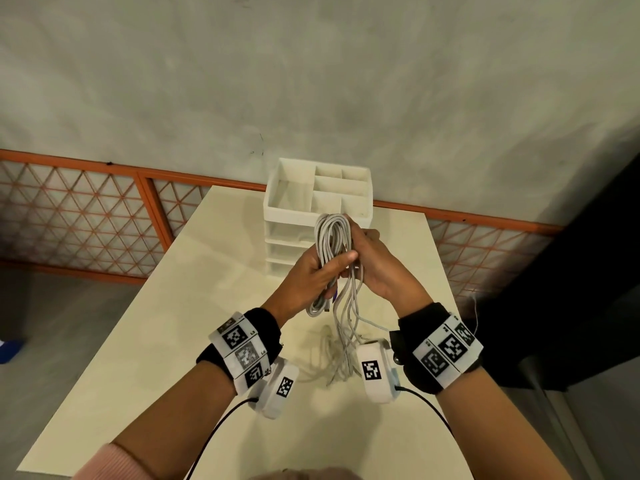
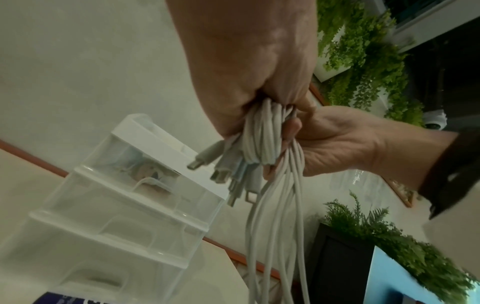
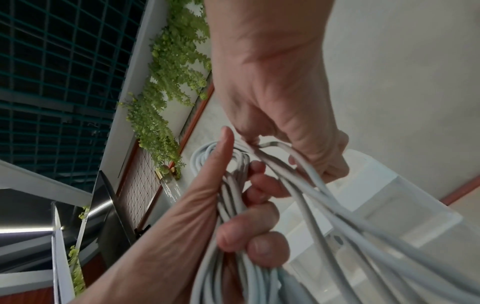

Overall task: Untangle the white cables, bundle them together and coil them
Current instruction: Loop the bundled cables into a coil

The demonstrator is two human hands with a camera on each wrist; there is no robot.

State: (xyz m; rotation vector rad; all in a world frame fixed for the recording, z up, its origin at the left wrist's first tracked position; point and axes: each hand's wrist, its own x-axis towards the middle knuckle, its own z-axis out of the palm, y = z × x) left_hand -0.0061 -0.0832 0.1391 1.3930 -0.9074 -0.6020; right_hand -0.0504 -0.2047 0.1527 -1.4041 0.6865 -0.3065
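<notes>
The person holds the white cables [image 1: 331, 237] in the air above the table [image 1: 194, 292], in front of the drawer unit [image 1: 287, 199]. The left hand [image 1: 308, 275] grips the folded bundle around its middle: the fingers are curled round the strands and the thumb lies across them. The upper loops of the bundle stand above this hand, and the lower loops hang just under it. In the left wrist view several plugs [image 2: 207, 162] come out of the fist, grey and pale blue, side by side.

The right hand [image 1: 377, 265] is just beside the left one and touches it. Its fingers are curled round a few strands at the top of the bundle, as the right wrist view shows, where one strand bends over the fingers [image 3: 319, 156]. From both hands the loose cable ends [image 1: 341, 344] hang down to the table and lie there in a small untidy heap between the two wrists.

The drawer unit is white on top, with open compartments, and has clear drawers [image 2: 124, 205] below; something lies inside the upper drawer, but it is too blurred to tell. Both wrists wear black bands with printed square markers [image 1: 239, 336]. Behind the table runs an orange lattice rail [image 1: 86, 216] along the wall. Green plants [image 2: 363, 61] show in the wrist views.
</notes>
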